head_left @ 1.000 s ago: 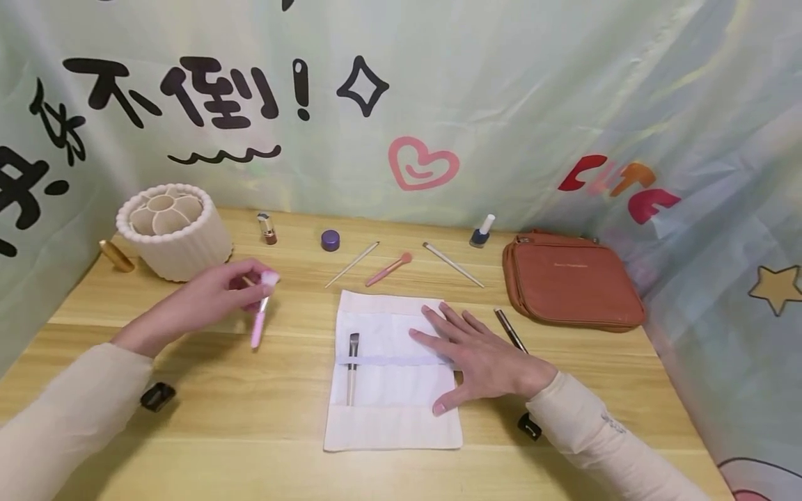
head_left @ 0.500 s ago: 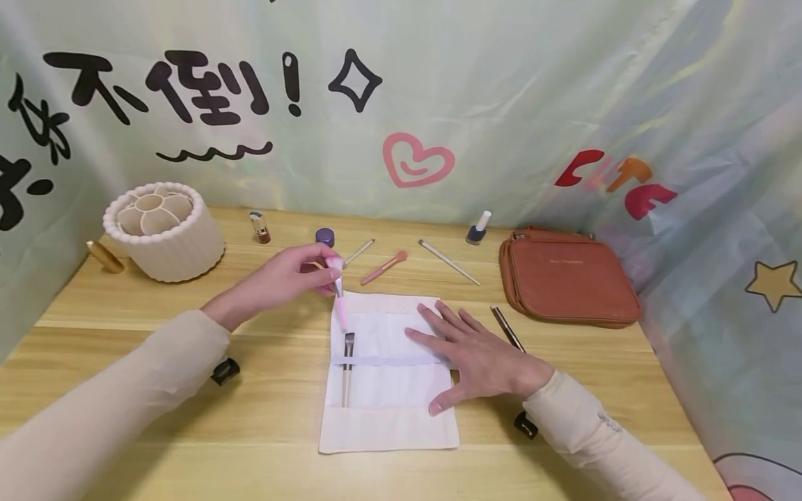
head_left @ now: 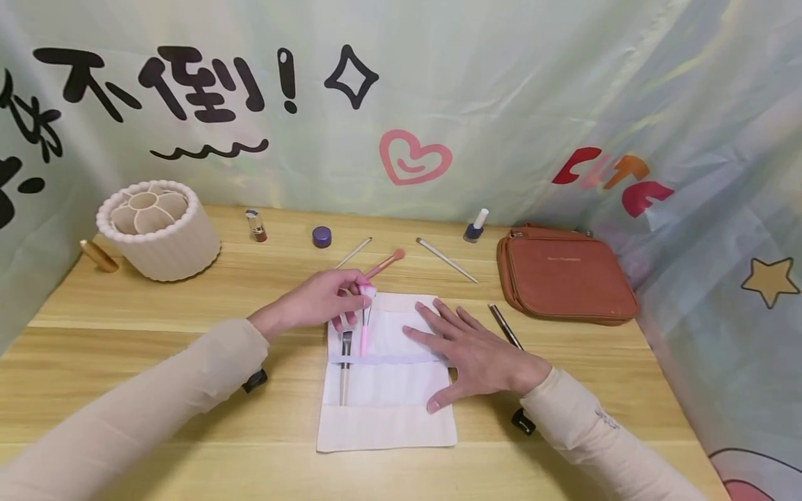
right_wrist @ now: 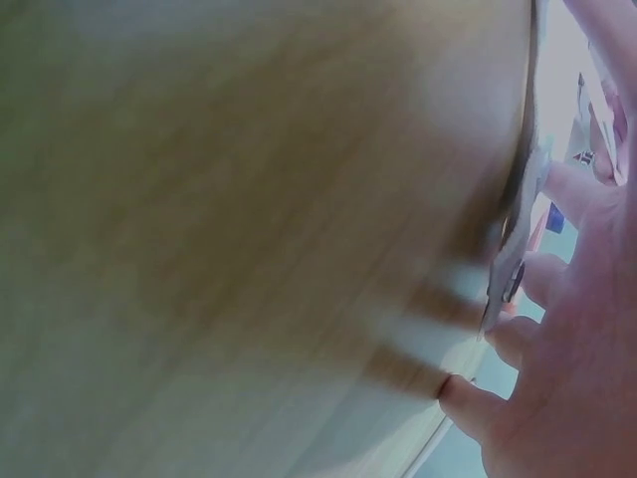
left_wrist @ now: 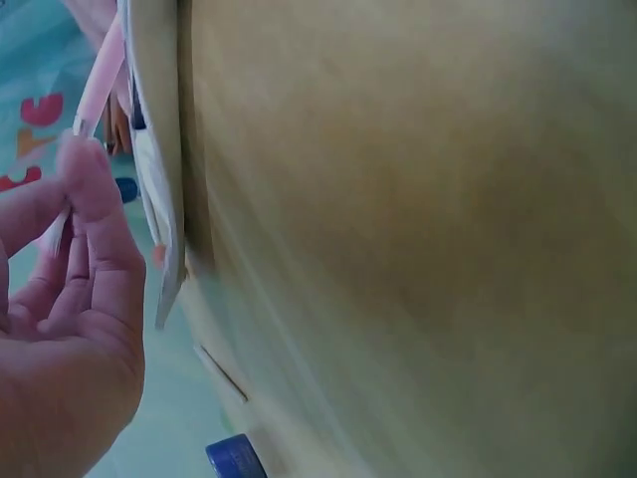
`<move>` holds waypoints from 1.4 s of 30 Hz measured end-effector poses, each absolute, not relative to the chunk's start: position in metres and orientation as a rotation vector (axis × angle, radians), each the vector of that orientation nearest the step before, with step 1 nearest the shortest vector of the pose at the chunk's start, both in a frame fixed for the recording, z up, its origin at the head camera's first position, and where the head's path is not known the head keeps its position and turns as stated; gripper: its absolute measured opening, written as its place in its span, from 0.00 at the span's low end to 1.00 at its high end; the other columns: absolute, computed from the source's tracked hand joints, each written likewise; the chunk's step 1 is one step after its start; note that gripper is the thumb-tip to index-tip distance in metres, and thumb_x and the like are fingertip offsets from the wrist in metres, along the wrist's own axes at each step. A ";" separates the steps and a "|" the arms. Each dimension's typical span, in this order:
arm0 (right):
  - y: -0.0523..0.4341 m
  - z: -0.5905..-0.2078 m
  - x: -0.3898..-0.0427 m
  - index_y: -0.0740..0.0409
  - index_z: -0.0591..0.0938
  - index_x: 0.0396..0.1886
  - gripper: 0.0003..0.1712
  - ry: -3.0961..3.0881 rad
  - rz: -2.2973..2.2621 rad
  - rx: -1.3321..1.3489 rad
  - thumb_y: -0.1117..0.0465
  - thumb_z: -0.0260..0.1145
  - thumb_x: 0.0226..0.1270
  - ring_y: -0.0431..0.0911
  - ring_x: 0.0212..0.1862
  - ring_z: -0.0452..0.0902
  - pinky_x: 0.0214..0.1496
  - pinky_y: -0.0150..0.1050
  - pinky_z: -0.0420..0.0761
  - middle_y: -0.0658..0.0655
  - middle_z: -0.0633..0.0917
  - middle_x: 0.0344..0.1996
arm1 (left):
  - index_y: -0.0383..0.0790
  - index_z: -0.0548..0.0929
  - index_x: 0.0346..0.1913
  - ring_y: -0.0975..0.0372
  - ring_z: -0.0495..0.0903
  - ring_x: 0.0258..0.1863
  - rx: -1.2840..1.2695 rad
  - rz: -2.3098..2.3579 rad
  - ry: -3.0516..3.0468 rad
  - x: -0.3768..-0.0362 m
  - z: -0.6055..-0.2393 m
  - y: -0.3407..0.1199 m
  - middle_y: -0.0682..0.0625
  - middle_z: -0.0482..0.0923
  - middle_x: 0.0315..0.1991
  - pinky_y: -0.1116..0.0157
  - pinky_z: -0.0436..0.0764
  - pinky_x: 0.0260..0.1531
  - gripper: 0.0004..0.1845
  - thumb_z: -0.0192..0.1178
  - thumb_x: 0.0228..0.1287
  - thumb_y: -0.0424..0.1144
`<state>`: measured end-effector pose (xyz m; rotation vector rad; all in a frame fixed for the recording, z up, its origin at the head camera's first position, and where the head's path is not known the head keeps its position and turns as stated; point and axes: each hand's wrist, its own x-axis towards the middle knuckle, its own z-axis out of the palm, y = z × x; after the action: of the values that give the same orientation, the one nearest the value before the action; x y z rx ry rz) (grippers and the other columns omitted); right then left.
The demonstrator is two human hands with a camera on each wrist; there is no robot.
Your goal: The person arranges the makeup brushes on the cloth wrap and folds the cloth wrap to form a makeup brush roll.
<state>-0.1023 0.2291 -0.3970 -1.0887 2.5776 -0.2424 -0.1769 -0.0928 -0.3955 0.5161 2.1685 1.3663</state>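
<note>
The left hand (head_left: 319,303) has its fingers curled around the bristle end of a pink brush (head_left: 365,323), pinching it so the handle points down toward the person, with its lower end at the pale band (head_left: 388,360) that runs across a white cloth roll (head_left: 387,400). The brush hangs over the upper left part of that cloth, just beside a second brush (head_left: 345,365) with a dark flat head and a pale handle, which already sits tucked under the band. In the left wrist view the same hand (left_wrist: 60,339) shows its thumb and fingers closed on the pink handle (left_wrist: 100,85) next to the cloth's edge.

The right hand (head_left: 473,351) lies flat on the right half of the cloth, fingers straight and spread, thumb toward the person, holding nothing. The right wrist view is blurred, though the fingers (right_wrist: 557,189) can be seen pressing on the cloth there.

The cloth lies open on a wooden table (head_left: 188,417). Just right of the right hand is a dark pencil (head_left: 504,325). Beyond the cloth lie 2 thin pale brushes (head_left: 447,260) and a coral brush (head_left: 385,263). Farther back stand a purple jar (head_left: 322,236), a blue bottle (head_left: 473,227), a small gold tube (head_left: 255,225) and a ribbed white holder (head_left: 158,229), with a brown pouch (head_left: 564,275) off to the right.
</note>
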 end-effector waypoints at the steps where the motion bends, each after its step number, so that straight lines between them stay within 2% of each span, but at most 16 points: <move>1: 0.229 -0.397 -0.102 0.40 0.59 0.90 0.67 2.577 -0.244 -1.088 0.21 0.75 0.57 0.66 0.90 0.37 0.86 0.73 0.49 0.60 0.45 0.91 | 0.40 0.84 0.60 0.58 0.84 0.28 0.518 1.338 2.180 -0.176 -0.396 -0.093 0.44 0.83 0.43 0.64 0.86 0.24 0.12 0.65 0.80 0.38; 4: 0.229 -0.397 -0.102 0.40 0.59 0.90 0.68 2.578 -0.242 -1.091 0.21 0.75 0.57 0.67 0.90 0.37 0.86 0.73 0.50 0.61 0.45 0.91 | 0.41 0.84 0.58 0.60 0.80 0.23 0.525 1.266 2.193 -0.172 -0.398 -0.094 0.47 0.83 0.38 0.68 0.76 0.18 0.12 0.67 0.79 0.40; 7: 0.230 -0.397 -0.102 0.41 0.59 0.90 0.68 2.586 -0.227 -1.103 0.20 0.74 0.56 0.67 0.90 0.38 0.86 0.73 0.51 0.61 0.46 0.91 | 0.41 0.84 0.55 0.62 0.77 0.21 0.541 1.217 2.186 -0.168 -0.399 -0.094 0.49 0.83 0.33 0.70 0.71 0.18 0.11 0.69 0.77 0.40; 10: 0.229 -0.397 -0.102 0.41 0.59 0.90 0.68 2.593 -0.218 -1.111 0.20 0.74 0.56 0.67 0.90 0.38 0.86 0.73 0.52 0.61 0.46 0.91 | 0.41 0.84 0.54 0.63 0.77 0.21 0.584 1.170 2.166 -0.163 -0.401 -0.094 0.51 0.84 0.30 0.69 0.74 0.23 0.10 0.70 0.76 0.40; 14: 0.229 -0.398 -0.102 0.41 0.59 0.90 0.68 2.585 -0.237 -1.103 0.20 0.74 0.56 0.67 0.90 0.38 0.86 0.73 0.51 0.61 0.46 0.91 | 0.46 0.86 0.51 0.63 0.78 0.23 0.692 1.085 2.169 -0.156 -0.404 -0.096 0.54 0.84 0.33 0.67 0.78 0.30 0.06 0.68 0.78 0.41; 19: 0.230 -0.398 -0.102 0.41 0.59 0.90 0.68 2.584 -0.235 -1.098 0.20 0.74 0.56 0.66 0.90 0.37 0.86 0.72 0.50 0.61 0.46 0.91 | 0.52 0.89 0.47 0.65 0.78 0.33 0.846 1.002 2.230 -0.150 -0.404 -0.096 0.58 0.83 0.36 0.65 0.79 0.42 0.03 0.67 0.80 0.43; 27: 0.229 -0.398 -0.103 0.41 0.59 0.90 0.68 2.580 -0.228 -1.094 0.19 0.74 0.57 0.66 0.90 0.36 0.86 0.73 0.50 0.60 0.45 0.91 | 0.50 0.92 0.54 0.68 0.82 0.45 0.986 0.899 2.306 -0.145 -0.401 -0.092 0.59 0.88 0.47 0.62 0.83 0.55 0.08 0.67 0.79 0.43; 31: 0.229 -0.398 -0.104 0.41 0.59 0.90 0.68 2.578 -0.228 -1.093 0.19 0.74 0.57 0.66 0.90 0.36 0.86 0.73 0.50 0.60 0.45 0.91 | 0.49 0.90 0.55 0.68 0.82 0.45 0.989 0.883 2.350 -0.145 -0.400 -0.093 0.59 0.87 0.47 0.62 0.82 0.55 0.08 0.68 0.78 0.40; 37: 0.229 -0.398 -0.104 0.40 0.59 0.90 0.68 2.572 -0.236 -1.083 0.19 0.73 0.57 0.66 0.90 0.35 0.86 0.73 0.49 0.60 0.44 0.91 | 0.50 0.92 0.51 0.71 0.81 0.38 1.007 0.878 2.280 -0.144 -0.399 -0.095 0.61 0.88 0.41 0.67 0.82 0.49 0.07 0.66 0.79 0.40; 42: 0.229 -0.398 -0.103 0.40 0.58 0.90 0.67 2.572 -0.240 -1.080 0.19 0.73 0.57 0.65 0.90 0.35 0.86 0.73 0.50 0.59 0.44 0.91 | 0.52 0.93 0.48 0.71 0.81 0.36 1.025 0.866 2.263 -0.144 -0.398 -0.096 0.62 0.87 0.38 0.68 0.82 0.47 0.06 0.66 0.80 0.42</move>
<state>-0.1035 0.2287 -0.3978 -1.0800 2.5725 -0.2404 -0.1443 -0.0964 -0.3985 1.0249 2.2633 0.8663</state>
